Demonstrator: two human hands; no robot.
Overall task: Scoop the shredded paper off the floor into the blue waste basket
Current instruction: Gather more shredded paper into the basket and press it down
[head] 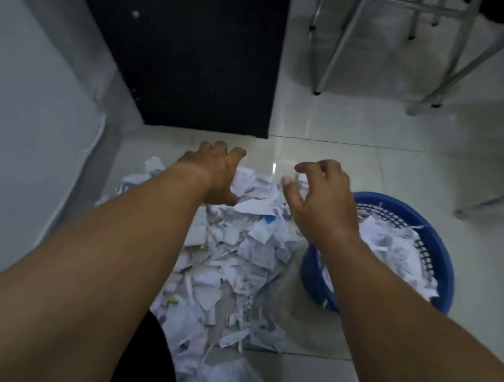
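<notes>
Both hands are reaching forward over the far end of the shredded paper (234,253), which is lying in a loose white heap on the tiled floor (377,177), directly beneath and between the two forearms. The heap is running from under the hands back toward the person's body, where a dark garment (147,358) is showing.

The left hand (214,170) is hanging palm-down over the far left edge of the heap, its fingers spread and bent downward like a rake. Its thumb is lying against a larger torn sheet. Whether the fingertips are touching paper or floor cannot be told, and nothing is seen gripped in it.

The right hand (321,201) is hovering palm-down over the far right edge of the heap, fingers apart and loosely hooked, thumb sticking out toward the left hand. It is holding nothing. A gap of bare tile and scraps is separating the two hands.

The blue waste basket (445,272) is standing on the floor just to the right of the right hand, partly hidden under the right wrist and forearm. More shredded paper (393,244) is sitting inside it, up near the rim.

Beyond the left hand a black cabinet (186,33) is standing, with a pale wall (14,90) to its left. Beyond the right hand, well apart, metal chair legs (341,40) are standing on the tiles.
</notes>
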